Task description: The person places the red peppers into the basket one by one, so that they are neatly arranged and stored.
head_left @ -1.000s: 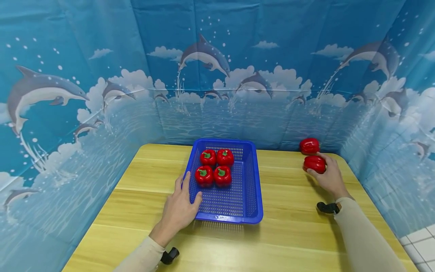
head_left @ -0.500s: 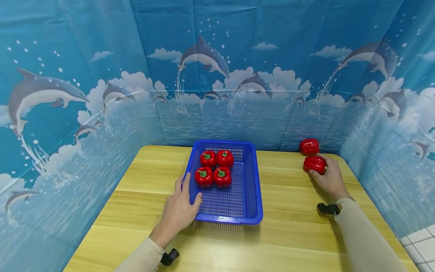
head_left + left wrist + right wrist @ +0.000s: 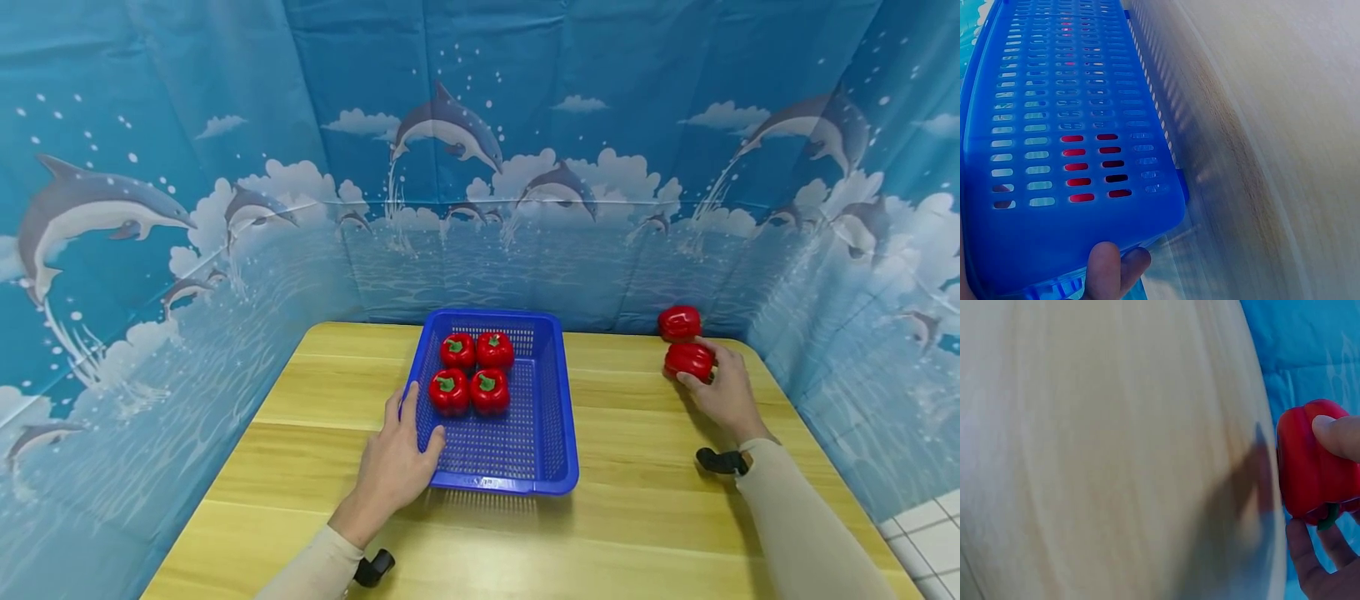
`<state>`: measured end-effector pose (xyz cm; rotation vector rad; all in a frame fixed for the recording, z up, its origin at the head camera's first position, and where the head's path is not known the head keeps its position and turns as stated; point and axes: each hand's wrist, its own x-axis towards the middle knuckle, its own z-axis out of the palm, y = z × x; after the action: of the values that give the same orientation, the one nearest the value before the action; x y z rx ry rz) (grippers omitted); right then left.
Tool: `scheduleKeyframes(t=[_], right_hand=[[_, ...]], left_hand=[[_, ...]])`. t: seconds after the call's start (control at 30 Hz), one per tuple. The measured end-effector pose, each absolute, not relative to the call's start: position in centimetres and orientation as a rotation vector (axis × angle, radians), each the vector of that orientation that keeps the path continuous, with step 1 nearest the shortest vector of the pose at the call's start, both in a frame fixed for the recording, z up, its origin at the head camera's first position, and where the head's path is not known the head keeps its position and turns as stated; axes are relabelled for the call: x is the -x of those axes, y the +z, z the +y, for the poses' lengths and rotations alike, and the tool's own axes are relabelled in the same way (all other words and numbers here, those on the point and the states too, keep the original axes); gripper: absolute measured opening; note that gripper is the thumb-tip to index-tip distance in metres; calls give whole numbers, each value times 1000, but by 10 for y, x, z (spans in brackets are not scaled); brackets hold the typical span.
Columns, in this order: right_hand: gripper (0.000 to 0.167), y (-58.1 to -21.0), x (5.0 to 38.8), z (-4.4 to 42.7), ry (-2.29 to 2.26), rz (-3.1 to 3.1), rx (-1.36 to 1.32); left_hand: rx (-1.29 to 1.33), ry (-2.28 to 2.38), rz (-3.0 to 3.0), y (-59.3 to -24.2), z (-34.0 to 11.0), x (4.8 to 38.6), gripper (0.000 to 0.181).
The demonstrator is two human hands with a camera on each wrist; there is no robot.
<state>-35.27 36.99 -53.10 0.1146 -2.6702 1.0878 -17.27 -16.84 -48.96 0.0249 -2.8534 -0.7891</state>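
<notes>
My right hand grips a red bell pepper at the right of the table. In the right wrist view the thumb lies on one side of this bell pepper and fingers are at the other, near its green stem. Another red bell pepper lies just behind it. My left hand holds the left wall of a blue perforated basket, its thumb over the rim. Several red bell peppers stand in the basket's left part, green stems up. Fingertips touch the outer wall in the left wrist view.
The wooden table extends around the basket. A blue dolphin-print curtain hangs behind the table and along both sides. White tiles show at the lower right.
The bell pepper in my right hand has shifted very slightly left. The head view has tilted a little. My left hand and the basket hold their places.
</notes>
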Motion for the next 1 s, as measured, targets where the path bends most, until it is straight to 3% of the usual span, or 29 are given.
scheduleKeyframes(t=[0.53, 1.0], right_hand=[[90, -506, 345, 346, 1189, -2600, -157], [83, -471, 331, 308, 1101, -2524, -284]], left_hand=[[-21, -771, -2864, -490, -169, 172, 89], [-28, -773, -2874, -492, -170, 174, 92]])
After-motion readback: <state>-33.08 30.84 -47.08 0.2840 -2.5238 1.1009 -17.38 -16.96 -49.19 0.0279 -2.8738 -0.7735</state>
